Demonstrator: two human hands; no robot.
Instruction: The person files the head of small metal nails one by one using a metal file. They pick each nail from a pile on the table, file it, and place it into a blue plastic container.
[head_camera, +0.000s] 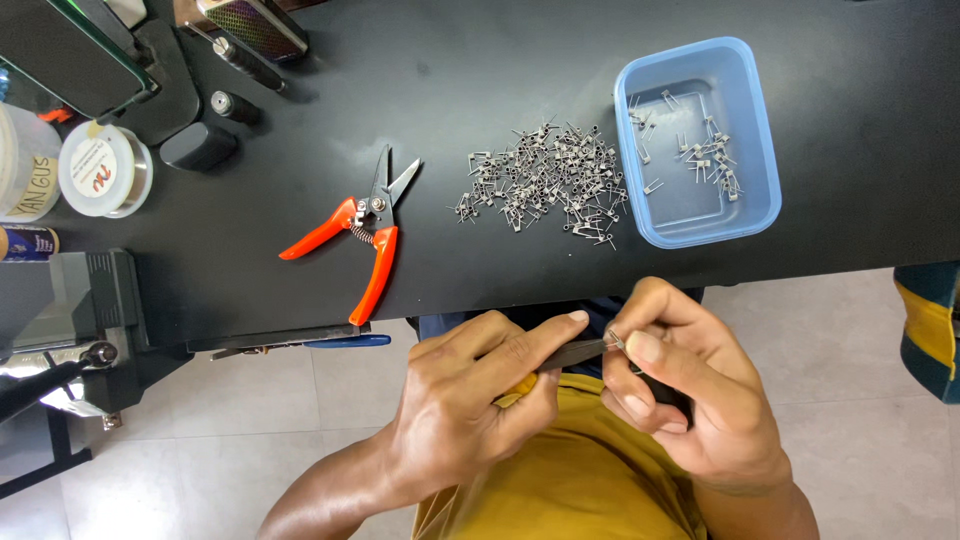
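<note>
Both hands work below the near edge of the black table (480, 60), over the lap. Left hand (470, 400) is curled tight around a dark slim tool (572, 353), index finger stretched along it, the tip pointing right. Right hand (690, 390) is closed narrow, thumb and forefinger pinching a tiny wire coil (616, 340) that touches the tool's tip.

On the table, from the left: a spool of wire (100, 170), then orange-handled snips (360, 235) lying open, then a loose heap of small wire coils (545, 180), and just beside it a pale blue plastic tub (750, 100) holding a scatter of more coils.
</note>
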